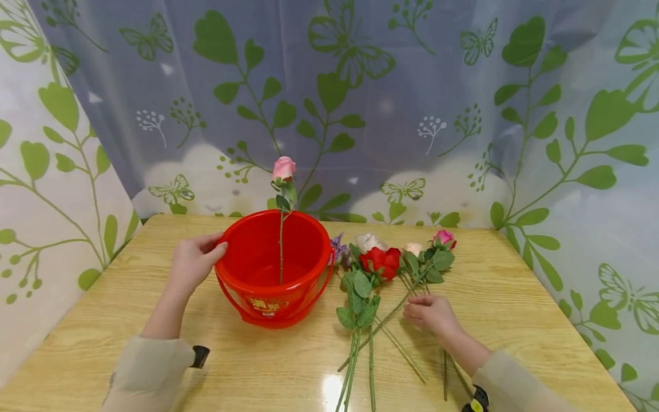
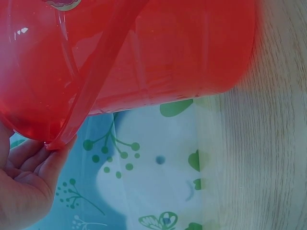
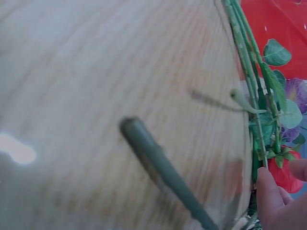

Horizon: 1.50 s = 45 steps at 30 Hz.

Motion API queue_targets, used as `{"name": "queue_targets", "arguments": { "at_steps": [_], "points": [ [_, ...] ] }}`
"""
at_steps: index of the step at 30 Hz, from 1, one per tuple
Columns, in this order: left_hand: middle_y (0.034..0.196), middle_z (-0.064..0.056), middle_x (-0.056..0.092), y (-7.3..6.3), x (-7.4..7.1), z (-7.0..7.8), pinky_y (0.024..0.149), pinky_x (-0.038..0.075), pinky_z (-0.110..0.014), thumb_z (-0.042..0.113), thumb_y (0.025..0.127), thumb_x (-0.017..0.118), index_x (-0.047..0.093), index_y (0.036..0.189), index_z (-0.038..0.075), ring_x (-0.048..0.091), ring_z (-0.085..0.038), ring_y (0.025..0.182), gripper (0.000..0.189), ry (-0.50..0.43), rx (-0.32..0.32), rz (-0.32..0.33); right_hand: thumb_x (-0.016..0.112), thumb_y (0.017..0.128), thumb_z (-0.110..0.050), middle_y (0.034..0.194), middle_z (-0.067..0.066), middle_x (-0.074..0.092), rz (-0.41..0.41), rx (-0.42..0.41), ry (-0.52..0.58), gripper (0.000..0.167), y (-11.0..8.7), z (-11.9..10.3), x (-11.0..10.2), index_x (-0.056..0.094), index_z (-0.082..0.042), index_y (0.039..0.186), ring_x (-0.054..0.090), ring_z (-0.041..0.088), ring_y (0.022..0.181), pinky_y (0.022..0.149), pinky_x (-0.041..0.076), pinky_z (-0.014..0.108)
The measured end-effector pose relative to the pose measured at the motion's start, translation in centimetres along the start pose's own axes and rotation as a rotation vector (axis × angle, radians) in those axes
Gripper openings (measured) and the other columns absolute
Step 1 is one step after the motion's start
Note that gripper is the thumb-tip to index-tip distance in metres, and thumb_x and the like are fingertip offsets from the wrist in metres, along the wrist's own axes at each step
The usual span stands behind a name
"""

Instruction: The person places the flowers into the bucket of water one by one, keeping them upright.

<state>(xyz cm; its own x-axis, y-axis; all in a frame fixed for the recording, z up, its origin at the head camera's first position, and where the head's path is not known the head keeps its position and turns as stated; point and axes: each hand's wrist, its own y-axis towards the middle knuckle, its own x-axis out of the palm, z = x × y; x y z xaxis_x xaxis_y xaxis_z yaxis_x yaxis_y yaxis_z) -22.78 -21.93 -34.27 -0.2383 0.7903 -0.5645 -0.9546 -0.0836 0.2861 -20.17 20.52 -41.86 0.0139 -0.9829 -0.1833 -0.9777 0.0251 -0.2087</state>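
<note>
My left hand point(image 1: 193, 260) grips the rim of a red plastic bucket point(image 1: 296, 300) on its left side, thumb over the edge. In the left wrist view its fingers are at the bucket's handle point(image 2: 103, 72) where it joins the rim. A single pink rose point(image 1: 284, 169) stands upright in the bucket, its stem leaning on nothing visible. To the right, my right hand point(image 1: 435, 315) reaches over the stems of the lying flowers, below a magenta rose point(image 1: 444, 238) and a peach flower point(image 1: 413, 248). Its fingers are loosely bent, with a gap between thumb and fingers.
Beside the bucket lie a red flower point(image 1: 381, 262), a white flower point(image 1: 369, 241) and a purple flower point(image 1: 337, 250), their stems crossing toward the near edge. A patterned curtain point(image 1: 370, 126) hangs behind the wooden table point(image 1: 242, 366).
</note>
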Motion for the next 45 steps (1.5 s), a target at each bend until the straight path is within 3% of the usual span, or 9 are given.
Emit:
{"name": "queue_targets", "arguments": {
  "at_steps": [5,17,25,31,45],
  "points": [
    [0.106,-0.024,0.058,0.1,0.0,-0.1,0.076,0.049,-0.040,0.015,0.087,0.054,0.055,0.115,-0.008,0.057,-0.033,0.094,0.035,0.001,0.002,0.000,0.051,0.086,0.002,0.100,0.029,0.055,-0.010,0.004,0.015,0.035,0.3,0.4,0.2,0.043,0.021,0.114,0.061,0.030,0.087,0.075,0.050,0.036],
    [0.105,-0.025,0.058,-0.1,0.1,-0.3,0.074,0.050,-0.039,0.014,0.087,0.054,0.055,0.115,-0.008,0.058,-0.031,0.093,0.036,0.000,-0.007,-0.002,0.051,0.085,0.003,0.076,0.012,0.063,0.016,0.095,0.200,0.034,1.4,0.7,0.9,0.040,0.020,0.113,0.063,0.017,0.068,0.066,0.052,0.027],
    [0.106,-0.024,0.058,0.0,0.2,-0.3,0.075,0.049,-0.039,0.014,0.087,0.054,0.055,0.116,-0.008,0.057,-0.032,0.094,0.036,-0.010,-0.007,-0.004,0.050,0.085,0.005,0.068,0.009,0.061,0.047,0.121,0.249,0.027,1.9,0.8,1.1,0.043,0.017,0.108,0.062,0.014,0.062,0.061,0.052,0.024],
    [0.105,-0.024,0.058,0.1,0.3,-0.5,0.075,0.049,-0.039,0.013,0.087,0.054,0.055,0.114,-0.008,0.057,-0.032,0.093,0.035,-0.013,0.010,0.007,0.051,0.085,0.004,0.071,0.009,0.061,0.063,0.135,0.257,0.024,2.1,0.9,1.2,0.043,0.013,0.106,0.062,0.015,0.063,0.063,0.052,0.025],
    [0.105,-0.025,0.058,0.3,0.2,-0.6,0.074,0.049,-0.039,0.012,0.087,0.054,0.055,0.114,-0.009,0.057,-0.033,0.093,0.035,-0.015,0.022,0.006,0.051,0.084,0.006,0.070,0.008,0.060,0.086,0.091,0.325,0.018,1.7,0.4,1.3,0.044,0.012,0.100,0.061,0.013,0.062,0.062,0.052,0.024]
  ]
}}
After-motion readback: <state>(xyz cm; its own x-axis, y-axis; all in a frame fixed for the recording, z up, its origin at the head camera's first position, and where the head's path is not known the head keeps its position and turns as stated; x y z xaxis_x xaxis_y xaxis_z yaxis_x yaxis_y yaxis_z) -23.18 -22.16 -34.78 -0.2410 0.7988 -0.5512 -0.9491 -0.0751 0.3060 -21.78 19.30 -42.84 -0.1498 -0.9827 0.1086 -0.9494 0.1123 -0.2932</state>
